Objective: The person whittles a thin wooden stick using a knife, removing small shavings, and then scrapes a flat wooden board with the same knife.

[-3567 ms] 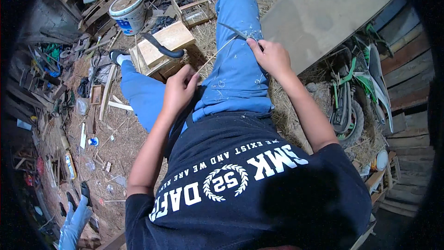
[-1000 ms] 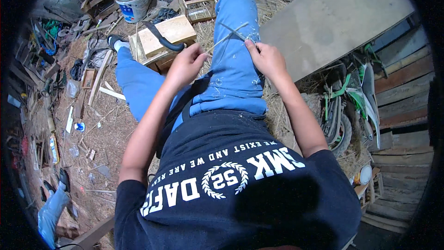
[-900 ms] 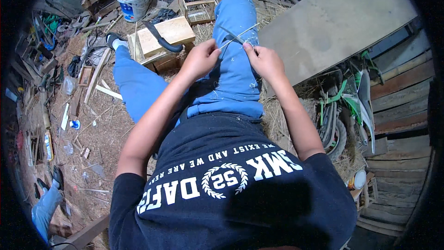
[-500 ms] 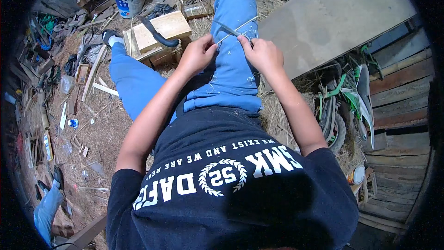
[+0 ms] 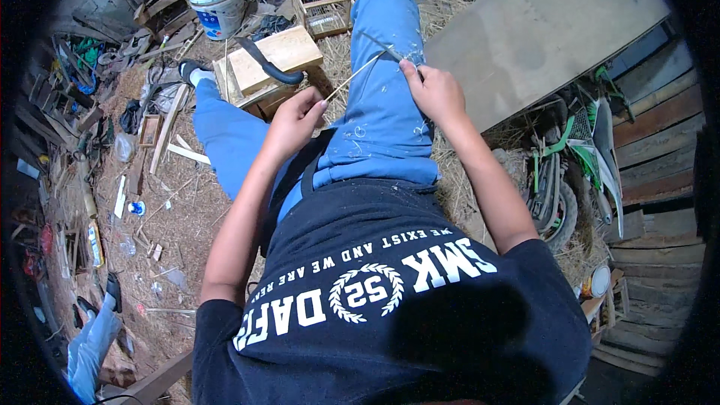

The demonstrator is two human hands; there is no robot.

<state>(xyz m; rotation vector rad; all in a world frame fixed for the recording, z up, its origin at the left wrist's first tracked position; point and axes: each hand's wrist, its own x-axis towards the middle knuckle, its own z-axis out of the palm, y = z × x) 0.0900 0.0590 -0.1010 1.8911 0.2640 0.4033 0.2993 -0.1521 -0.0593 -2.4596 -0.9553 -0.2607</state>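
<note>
Between the finger and thumb of my left hand (image 5: 294, 126) is the near end of a thin pale stick (image 5: 354, 77), which slants up toward the knife. My right hand (image 5: 436, 92) is closed round the handle of a knife (image 5: 382, 46), its blade reaching up and left over my blue-trousered thigh (image 5: 379, 116). The stick's far end lies close by the blade; whether they touch I cannot tell. Thin curled shavings dot the trousers.
A wooden block (image 5: 279, 56) with a dark curved tool (image 5: 268, 61) on it stands left of my knee. Beyond are a small wooden cage (image 5: 321, 4) and a white bucket (image 5: 217, 6). A large flat board (image 5: 540, 30) lies at right, near a green toy-like motorbike (image 5: 559, 172).
My left hand has drawn down and left with the stick, away from the knife. My right hand has shifted slightly to the right in the picture, as has the whole scene.
</note>
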